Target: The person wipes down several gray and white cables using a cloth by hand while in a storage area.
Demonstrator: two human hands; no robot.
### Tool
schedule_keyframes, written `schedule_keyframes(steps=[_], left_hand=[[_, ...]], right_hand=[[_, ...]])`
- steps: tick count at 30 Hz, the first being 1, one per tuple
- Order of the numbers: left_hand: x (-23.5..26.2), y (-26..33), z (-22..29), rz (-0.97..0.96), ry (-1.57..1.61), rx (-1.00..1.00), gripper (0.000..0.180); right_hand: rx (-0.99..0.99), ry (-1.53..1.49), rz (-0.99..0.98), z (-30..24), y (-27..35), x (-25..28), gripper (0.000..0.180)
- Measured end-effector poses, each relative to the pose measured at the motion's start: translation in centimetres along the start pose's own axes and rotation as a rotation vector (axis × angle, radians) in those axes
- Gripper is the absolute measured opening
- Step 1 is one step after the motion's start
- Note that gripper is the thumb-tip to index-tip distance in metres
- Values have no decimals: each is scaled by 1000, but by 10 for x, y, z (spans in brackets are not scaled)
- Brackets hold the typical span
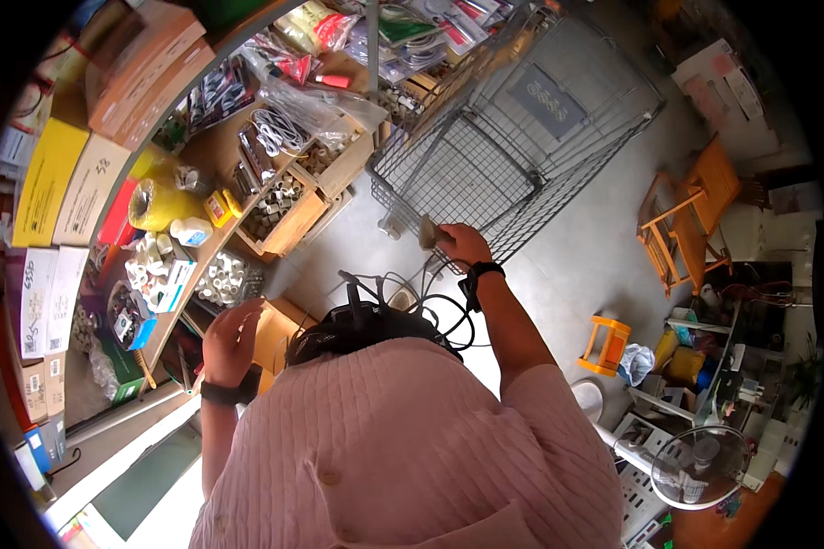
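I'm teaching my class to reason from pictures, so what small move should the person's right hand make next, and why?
Probably lift the right hand slightly, with the small brownish-grey thing kept in its fingers: both appear close to the wire cart, whose mesh might snag them. I cannot tell whether they touch it.

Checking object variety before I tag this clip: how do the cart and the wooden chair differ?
Material: the cart is wire mesh, while the chair is wood.
Colour: the cart is grey; the chair is orange-brown.
Place: the cart is close to the right grip; the chair is farther off to the right.
Shared: both stand on the grey floor.
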State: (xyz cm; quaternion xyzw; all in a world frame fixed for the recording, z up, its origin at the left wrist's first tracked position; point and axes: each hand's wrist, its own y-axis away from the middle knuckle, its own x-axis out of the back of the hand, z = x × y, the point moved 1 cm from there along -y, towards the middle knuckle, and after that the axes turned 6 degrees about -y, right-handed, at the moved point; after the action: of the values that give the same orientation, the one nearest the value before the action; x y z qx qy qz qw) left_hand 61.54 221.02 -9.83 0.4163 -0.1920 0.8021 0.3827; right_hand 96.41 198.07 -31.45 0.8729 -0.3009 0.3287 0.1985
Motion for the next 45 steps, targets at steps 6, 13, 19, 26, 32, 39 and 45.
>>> schedule_keyframes(steps=[6,13,19,26,32,39,45], left_hand=[[-26,-55,53,-16,-36,-76,17],[-53,-97,80,-181,-20,-195,19],[-56,-159,102,-249,-38,-329,18],[-51,-248,108,-340,-11,-613,16],[-32,-327,123,-429,58,-841,21],[-37,-333,176,-456,452,-951,38],[-35,-332,160,-563,299,-1060,30]], right_hand=[[-159,-571,-75,32,-12,36,23],[-219,-449,-385,56,-19,43,47],[-203,-446,-288,66,-20,44,34],[-259,-811,188,28,-1,108,26],[-155,-1136,339,-94,-3,181,21],[39,-1171,181,-210,-49,175,18],[-2,-1174,129,-216,-45,163,20]])
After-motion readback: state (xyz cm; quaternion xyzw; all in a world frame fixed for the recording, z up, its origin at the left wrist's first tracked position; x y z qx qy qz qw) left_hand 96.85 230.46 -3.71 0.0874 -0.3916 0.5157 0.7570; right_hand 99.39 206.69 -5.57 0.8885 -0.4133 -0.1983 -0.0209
